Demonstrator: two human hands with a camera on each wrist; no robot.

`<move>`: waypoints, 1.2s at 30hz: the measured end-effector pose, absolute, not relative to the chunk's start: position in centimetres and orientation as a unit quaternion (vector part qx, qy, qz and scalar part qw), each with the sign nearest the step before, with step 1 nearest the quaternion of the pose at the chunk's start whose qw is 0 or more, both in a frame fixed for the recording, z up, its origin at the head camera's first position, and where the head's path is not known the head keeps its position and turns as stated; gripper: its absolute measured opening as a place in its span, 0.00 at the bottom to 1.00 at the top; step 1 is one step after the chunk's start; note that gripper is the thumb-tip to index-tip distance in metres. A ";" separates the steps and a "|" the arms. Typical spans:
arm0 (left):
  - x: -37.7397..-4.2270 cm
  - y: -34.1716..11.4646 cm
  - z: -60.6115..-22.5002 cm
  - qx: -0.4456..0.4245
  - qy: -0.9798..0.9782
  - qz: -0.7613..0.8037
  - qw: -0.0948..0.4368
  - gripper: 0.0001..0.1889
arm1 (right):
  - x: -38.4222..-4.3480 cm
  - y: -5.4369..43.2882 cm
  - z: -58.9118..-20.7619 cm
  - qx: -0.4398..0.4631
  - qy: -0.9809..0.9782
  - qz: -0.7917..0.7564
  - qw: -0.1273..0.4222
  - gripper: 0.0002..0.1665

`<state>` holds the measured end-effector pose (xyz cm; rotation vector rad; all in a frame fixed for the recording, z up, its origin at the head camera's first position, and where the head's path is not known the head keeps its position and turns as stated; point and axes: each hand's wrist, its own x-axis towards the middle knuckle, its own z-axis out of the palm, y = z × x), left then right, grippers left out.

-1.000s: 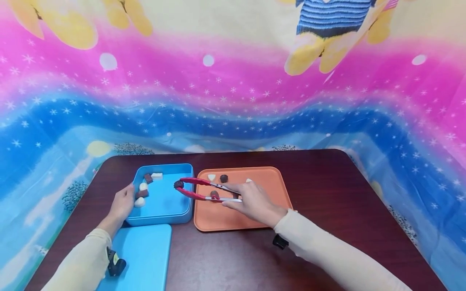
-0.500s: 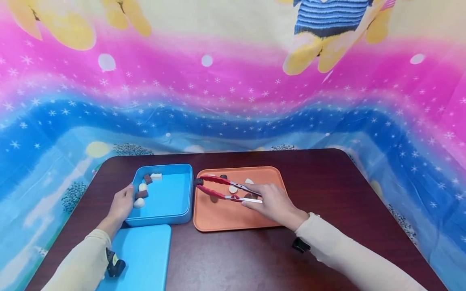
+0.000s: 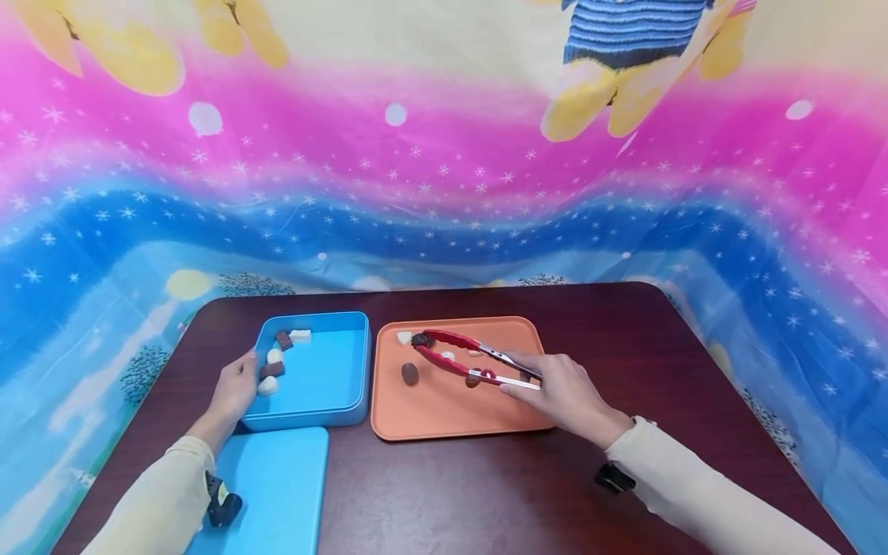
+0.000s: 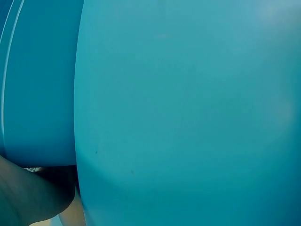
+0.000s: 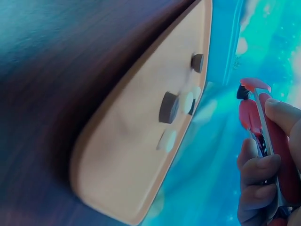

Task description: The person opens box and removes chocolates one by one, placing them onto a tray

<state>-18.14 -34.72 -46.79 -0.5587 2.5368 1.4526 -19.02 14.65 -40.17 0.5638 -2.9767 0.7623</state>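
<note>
My right hand (image 3: 572, 397) grips red-and-silver tongs (image 3: 454, 339), held above the orange tray (image 3: 458, 420). Between the red tips sits a dark round chocolate (image 3: 419, 340), also visible as a black piece (image 5: 243, 92) in the right wrist view. My left hand (image 3: 232, 389) holds the left wall of the open blue box (image 3: 305, 418), thumb at the rim. Inside that box, white and brown chocolates (image 3: 273, 370) lie along the left and back. On the tray are a brown oval chocolate (image 3: 410, 374), a white one (image 3: 404, 338) and several others, partly hidden by the tongs.
A flat light-blue lid (image 3: 277, 493) lies in front of the box, partly under my left forearm. Box and tray stand side by side on the dark brown table (image 3: 430, 493). A patterned cloth (image 3: 444, 223) hangs behind and around the table.
My right hand has moved right, carrying the tongs and dark chocolate from over the blue box to above the tray's back left. My left hand stays on the box.
</note>
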 end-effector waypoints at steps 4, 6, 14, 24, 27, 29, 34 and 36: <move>-18.1 -34.6 -46.8 -0.189 0.850 0.485 0.075 0.39 | -18.7 15.8 -40.4 0.162 -0.956 0.243 0.008 0.35; -18.1 -34.5 -46.8 -0.194 0.850 0.484 0.070 0.39 | -18.6 16.3 -40.6 0.155 -0.957 0.245 0.008 0.35; -18.3 -34.5 -46.7 -0.196 0.851 0.482 0.072 0.39 | -18.5 18.6 -41.0 0.121 -0.962 0.244 0.016 0.36; -18.5 -34.6 -47.0 -0.187 0.854 0.480 0.073 0.38 | -19.4 21.4 -41.9 0.099 -0.966 0.234 0.042 0.36; -18.4 -34.6 -46.9 -0.191 0.853 0.480 0.069 0.38 | -19.8 22.0 -42.2 0.089 -0.967 0.234 0.033 0.37; -18.3 -34.7 -46.9 -0.192 0.852 0.482 0.068 0.39 | -20.0 22.4 -42.5 0.080 -0.968 0.237 0.021 0.39; -18.3 -34.8 -46.8 -0.188 0.852 0.482 0.074 0.39 | -20.4 23.1 -43.1 0.062 -0.970 0.236 -0.003 0.39; -18.2 -34.8 -46.8 -0.188 0.852 0.481 0.077 0.38 | -20.5 23.3 -43.3 0.059 -0.970 0.234 -0.007 0.39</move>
